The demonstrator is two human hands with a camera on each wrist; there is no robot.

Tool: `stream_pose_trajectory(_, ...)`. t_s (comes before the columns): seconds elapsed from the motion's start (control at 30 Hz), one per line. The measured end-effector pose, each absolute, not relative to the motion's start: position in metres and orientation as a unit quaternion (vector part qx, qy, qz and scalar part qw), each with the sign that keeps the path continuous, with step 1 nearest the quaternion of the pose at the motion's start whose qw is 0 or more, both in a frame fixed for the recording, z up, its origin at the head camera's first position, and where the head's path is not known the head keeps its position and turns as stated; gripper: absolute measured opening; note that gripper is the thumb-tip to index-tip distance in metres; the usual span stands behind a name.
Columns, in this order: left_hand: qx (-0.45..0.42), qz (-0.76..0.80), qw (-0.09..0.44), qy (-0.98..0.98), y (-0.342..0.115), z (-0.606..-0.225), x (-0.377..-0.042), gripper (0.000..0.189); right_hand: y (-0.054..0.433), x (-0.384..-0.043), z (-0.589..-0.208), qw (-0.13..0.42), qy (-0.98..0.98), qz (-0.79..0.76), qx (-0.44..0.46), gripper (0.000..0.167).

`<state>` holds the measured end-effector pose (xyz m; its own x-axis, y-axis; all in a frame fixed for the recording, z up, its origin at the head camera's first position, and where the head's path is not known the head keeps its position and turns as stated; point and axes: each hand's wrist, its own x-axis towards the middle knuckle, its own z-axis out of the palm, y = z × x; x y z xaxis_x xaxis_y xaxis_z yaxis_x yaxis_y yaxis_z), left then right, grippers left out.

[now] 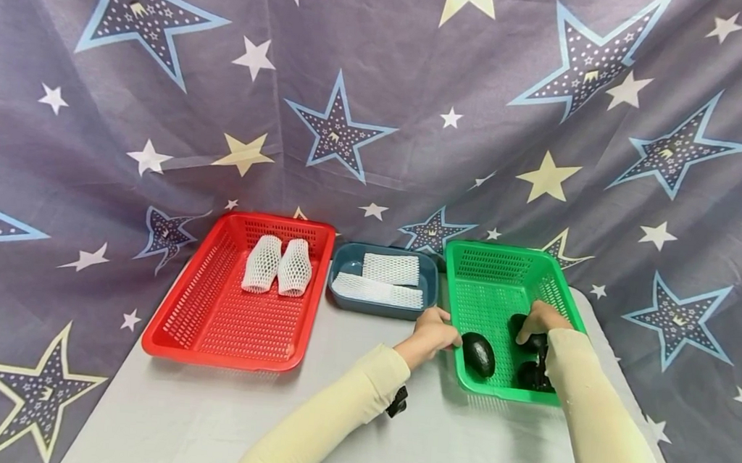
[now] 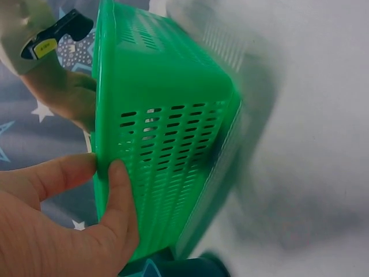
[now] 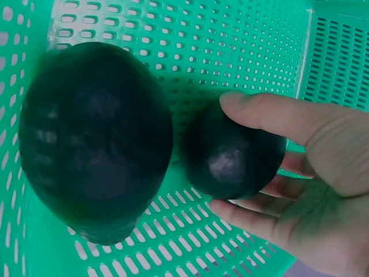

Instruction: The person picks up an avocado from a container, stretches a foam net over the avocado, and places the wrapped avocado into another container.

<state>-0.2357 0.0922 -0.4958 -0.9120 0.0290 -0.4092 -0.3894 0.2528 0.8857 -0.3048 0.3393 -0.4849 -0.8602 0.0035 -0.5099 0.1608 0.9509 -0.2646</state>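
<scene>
My left hand (image 1: 431, 336) pinches the near left rim of the green basket (image 1: 460, 297) between thumb and finger, as the left wrist view also shows. Inside that basket my right hand (image 1: 542, 322) holds a dark, glossy avocado (image 3: 230, 158), thumb on top and fingers curled beneath. A larger-looking avocado (image 3: 95, 141) lies beside it in the right wrist view. Another avocado (image 1: 478, 355) rests at the basket's near left corner. Part of the near right avocado (image 1: 527, 375) is hidden by my right wrist and its camera.
A red basket (image 1: 223, 359) at the left holds two bulging white foam net sleeves (image 1: 278, 266). Between the baskets stands a blue tray (image 1: 371, 307) with flat white foam net sleeves (image 1: 391, 269). A star-patterned curtain (image 1: 360, 42) hangs behind the white table (image 1: 212, 422).
</scene>
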Motion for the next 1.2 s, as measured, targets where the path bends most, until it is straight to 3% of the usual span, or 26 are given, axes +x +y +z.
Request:
stream_pose_trajectory(0.3, -0.117, 0.604, 0.179, 0.768, 0.093, -0.496, -0.235, 0.051, 0.341, -0.302, -0.484, 0.251, 0.953, -0.163, 0.04, 0.043)
stream_pose_trajectory(0.67, -0.13, 0.599, 0.168, 0.772, 0.094, -0.492, -0.238, 0.047, 0.335, -0.31, -0.472, 0.246, 0.955, -0.164, 0.004, 0.063)
stream_pose_trajectory(0.83, -0.131, 0.608, 0.168, 0.765, 0.095, -0.494, -0.24, 0.045, 0.332, -0.315, -0.463, 0.234, 0.958, -0.165, -0.028, 0.061)
stream_pose_trajectory(1.03, -0.128, 0.638, 0.184, 0.737, 0.093, -0.494, -0.241, 0.036, 0.327, -0.324, -0.458, 0.21, 0.959, -0.178, -0.069, 0.072)
stream_pose_trajectory(1.2, -0.117, 0.674, 0.204, 0.7, 0.092, -0.5, -0.244, 0.042, 0.319, -0.319, -0.447, 0.206, 0.947, -0.231, -0.088, 0.076)
